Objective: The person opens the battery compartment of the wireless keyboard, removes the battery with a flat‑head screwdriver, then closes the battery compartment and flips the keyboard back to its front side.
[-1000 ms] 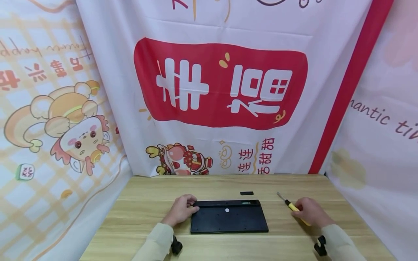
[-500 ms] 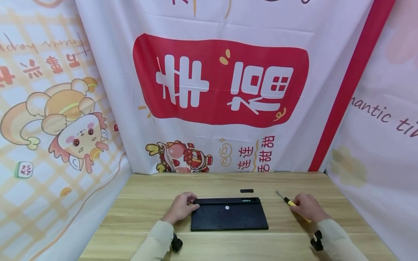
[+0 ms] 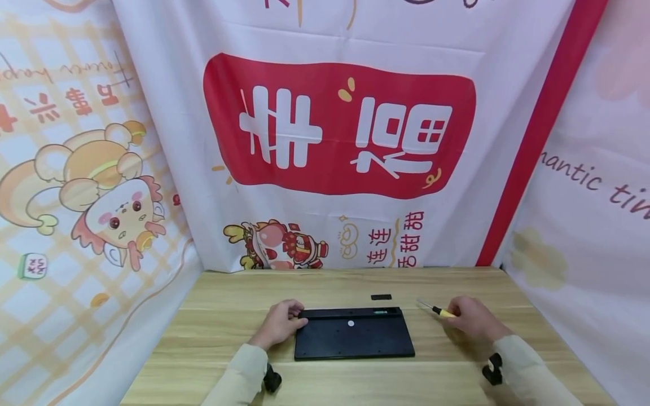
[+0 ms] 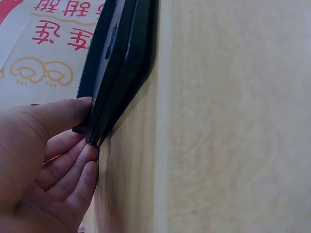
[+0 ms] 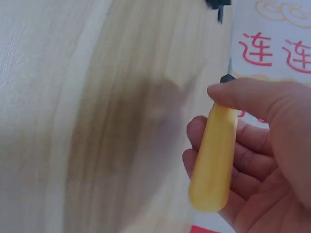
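A flat black keyboard-like panel (image 3: 355, 338) lies on the table, a round white sticker and a small open slot with green inside on its upper face. At its far left corner my left hand (image 3: 278, 324) pinches the edge; in the left wrist view the thumb of the left hand (image 4: 43, 145) is on top, fingers beneath. Right of the panel, my right hand (image 3: 474, 317) holds a screwdriver (image 3: 446, 313), tip toward the left. The right wrist view shows the right hand (image 5: 262, 155) with thumb and fingers round the yellow handle (image 5: 214, 160).
A small black cover piece (image 3: 381, 297) lies on the wooden table (image 3: 350, 383) just beyond the panel's far edge. Printed cloth (image 3: 335, 225) hangs behind the table and on both sides. Each wrist wears a black device.
My right hand has moved slightly left with the screwdriver, whose tip now lies closer to the panel and points more to the left. My left hand keeps its place at the corner.
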`<state>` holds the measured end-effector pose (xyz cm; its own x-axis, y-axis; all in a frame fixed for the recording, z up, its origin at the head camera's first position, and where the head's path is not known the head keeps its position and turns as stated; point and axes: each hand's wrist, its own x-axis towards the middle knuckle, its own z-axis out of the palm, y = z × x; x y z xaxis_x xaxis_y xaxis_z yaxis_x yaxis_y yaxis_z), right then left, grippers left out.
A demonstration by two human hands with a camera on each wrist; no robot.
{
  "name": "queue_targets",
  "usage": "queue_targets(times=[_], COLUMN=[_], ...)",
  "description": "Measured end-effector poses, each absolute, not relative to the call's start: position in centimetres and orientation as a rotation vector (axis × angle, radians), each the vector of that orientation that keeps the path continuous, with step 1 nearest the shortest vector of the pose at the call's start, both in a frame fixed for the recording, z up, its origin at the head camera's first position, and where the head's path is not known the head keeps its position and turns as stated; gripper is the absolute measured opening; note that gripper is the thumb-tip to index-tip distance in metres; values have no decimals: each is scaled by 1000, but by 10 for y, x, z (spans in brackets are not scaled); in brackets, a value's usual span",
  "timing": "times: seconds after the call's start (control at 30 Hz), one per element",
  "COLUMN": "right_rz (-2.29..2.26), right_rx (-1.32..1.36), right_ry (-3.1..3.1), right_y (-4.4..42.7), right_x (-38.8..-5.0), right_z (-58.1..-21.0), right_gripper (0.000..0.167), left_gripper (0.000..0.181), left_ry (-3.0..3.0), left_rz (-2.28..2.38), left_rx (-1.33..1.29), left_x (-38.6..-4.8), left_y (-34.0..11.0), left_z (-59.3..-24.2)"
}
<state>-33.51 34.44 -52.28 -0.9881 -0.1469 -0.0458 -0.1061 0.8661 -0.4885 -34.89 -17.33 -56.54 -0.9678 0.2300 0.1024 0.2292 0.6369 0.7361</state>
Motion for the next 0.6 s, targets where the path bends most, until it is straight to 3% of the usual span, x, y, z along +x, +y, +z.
queue_targets(times=[0.6], right_rz=[-702], right_rx=[-629], right_ry=[2969], right_y=[296], right_x=[-327], right_z=[-476], right_gripper=[17], left_gripper=[28], left_ry=[2850], left_rz=[1267], left_rx=[379], left_x=[-349], left_y=[-174], left_z=[-566])
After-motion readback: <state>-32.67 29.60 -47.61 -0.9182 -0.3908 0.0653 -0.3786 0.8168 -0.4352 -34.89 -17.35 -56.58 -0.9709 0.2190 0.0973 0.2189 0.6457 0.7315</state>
